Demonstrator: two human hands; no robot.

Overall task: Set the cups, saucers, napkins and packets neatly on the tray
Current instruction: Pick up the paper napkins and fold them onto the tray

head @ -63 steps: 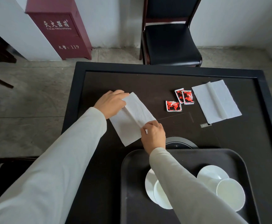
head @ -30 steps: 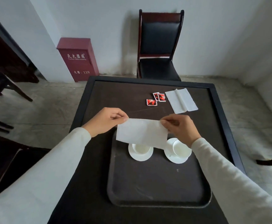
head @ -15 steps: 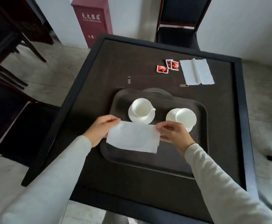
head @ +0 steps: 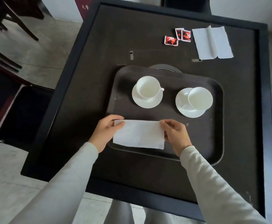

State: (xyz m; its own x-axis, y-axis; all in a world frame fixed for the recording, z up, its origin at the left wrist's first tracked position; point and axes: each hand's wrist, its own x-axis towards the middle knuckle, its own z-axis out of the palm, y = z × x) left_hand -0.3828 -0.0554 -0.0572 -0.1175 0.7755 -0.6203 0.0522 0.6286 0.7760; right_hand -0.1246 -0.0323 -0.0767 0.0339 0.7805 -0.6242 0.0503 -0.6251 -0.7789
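Tiled floor [head: 43, 46], a chair [head: 26, 110] beside a dark square bench [head: 148, 38]. The black tray [head: 213, 139] sits near the front. 2 cups, left cup [head: 147, 86] and right cup [head: 200, 98], stand on saucers [head: 183, 109] along its far half, leaving the near half free. Left hand [head: 106, 131] and right hand [head: 175, 135] each pinch 1 short end of a folded napkin [head: 138, 135], fingers curled on it. It's held flat over the tray's near-left corner, prob. to land square. The 2nd napkin [head: 213, 42] and 3 red packets [head: 179, 34] lie far right, off the tray.

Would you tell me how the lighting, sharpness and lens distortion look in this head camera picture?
Head view: soft, even light, no hard glare; the dark tray barely separates from the dark table; wide-angle distortion skews the table's edges; the folded napkin, pinched by the left hand and right hand, is sharp, the sleeves slightly soft.
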